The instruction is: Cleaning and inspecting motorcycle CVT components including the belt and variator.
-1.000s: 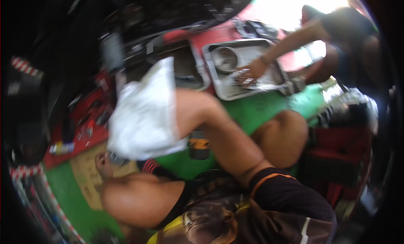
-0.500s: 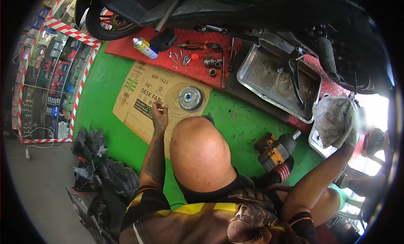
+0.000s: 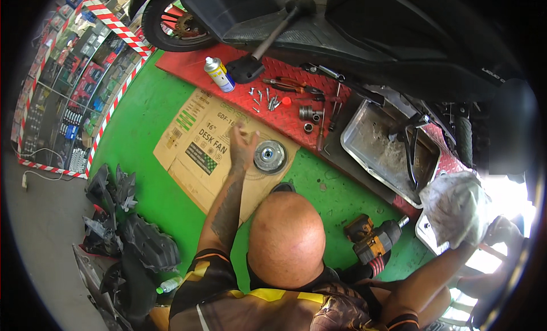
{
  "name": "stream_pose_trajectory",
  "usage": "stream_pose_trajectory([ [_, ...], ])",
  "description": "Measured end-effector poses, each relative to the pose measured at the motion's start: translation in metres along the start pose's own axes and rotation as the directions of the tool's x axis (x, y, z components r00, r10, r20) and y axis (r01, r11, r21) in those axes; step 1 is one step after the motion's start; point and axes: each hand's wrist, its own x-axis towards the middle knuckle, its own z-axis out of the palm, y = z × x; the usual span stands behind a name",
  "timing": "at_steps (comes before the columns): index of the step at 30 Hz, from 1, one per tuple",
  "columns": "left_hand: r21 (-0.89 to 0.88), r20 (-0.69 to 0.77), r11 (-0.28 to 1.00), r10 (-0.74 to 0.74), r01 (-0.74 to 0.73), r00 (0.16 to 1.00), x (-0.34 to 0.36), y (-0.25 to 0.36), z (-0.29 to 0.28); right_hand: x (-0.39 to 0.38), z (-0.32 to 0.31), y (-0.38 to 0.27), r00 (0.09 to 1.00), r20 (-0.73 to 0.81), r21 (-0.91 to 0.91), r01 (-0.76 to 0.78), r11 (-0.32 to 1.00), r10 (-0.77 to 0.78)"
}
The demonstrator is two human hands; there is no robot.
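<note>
My left hand (image 3: 244, 148) is above the flattened cardboard (image 3: 182, 185), its thumb and fingers apart and nothing visible in them. Just right of it lies a round silver metal part (image 3: 270, 156) with a hub in its centre, like a clutch drum, flat on the cardboard. Out to the right, a grey-white cloth (image 3: 456, 208) hangs over my right hand, which grips it; the cloth hides most of the fingers. Below that cloth is a small pale tray (image 3: 428, 234). My bent knee (image 3: 288, 240) rises between my arms.
A red platform (image 3: 188, 66) under a motor scooter (image 3: 399, 29) carries a spray can (image 3: 219, 74), a mallet (image 3: 279, 31), pliers (image 3: 285, 86), bolts and sockets. A metal drip tray (image 3: 356, 140) lies right. An impact wrench (image 3: 376, 240) rests on the green floor; black panels (image 3: 148, 242) lie left.
My left hand has moved up and forward over the cardboard, beside the round metal part. My right hand still holds the cloth, now slightly lower. The view has shifted.
</note>
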Motion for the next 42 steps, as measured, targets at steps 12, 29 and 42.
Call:
stream_pose_trajectory([
  [12,-0.501,-0.402,0.835,0.010,-0.229,0.916,0.260,-0.067,-0.007,-0.018,-0.006,-0.137,0.975,0.219,-0.474,0.133,0.870,-0.030],
  [29,-0.560,-0.577,0.621,0.182,-0.547,0.797,0.122,0.121,-0.171,-0.011,0.036,-0.157,0.420,0.907,-0.184,0.475,0.861,-0.038],
  [42,-0.577,0.614,0.742,0.670,-0.342,0.419,-0.040,0.355,0.006,-0.040,0.102,-0.138,-0.091,0.914,0.365,0.611,0.702,-0.396],
])
